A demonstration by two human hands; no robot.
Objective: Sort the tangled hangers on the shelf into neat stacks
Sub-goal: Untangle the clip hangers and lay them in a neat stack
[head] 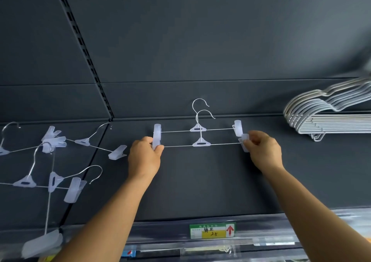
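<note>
Two clear plastic clip hangers with metal hooks lie side by side in the middle of the dark shelf [196, 181]. The nearer clip hanger [201, 143] lies just in front of the farther clip hanger [198, 128]. My left hand [143, 157] pinches the nearer hanger's left clip. My right hand [264, 151] pinches its right clip. Several more clip hangers [54, 161] lie tangled across each other on the left part of the shelf.
A stack of grey wire hangers [325, 119] lies at the back right of the shelf. The shelf's front edge carries a green and yellow price label [212, 230]. A slotted upright [80, 47] runs up the dark back wall at the left.
</note>
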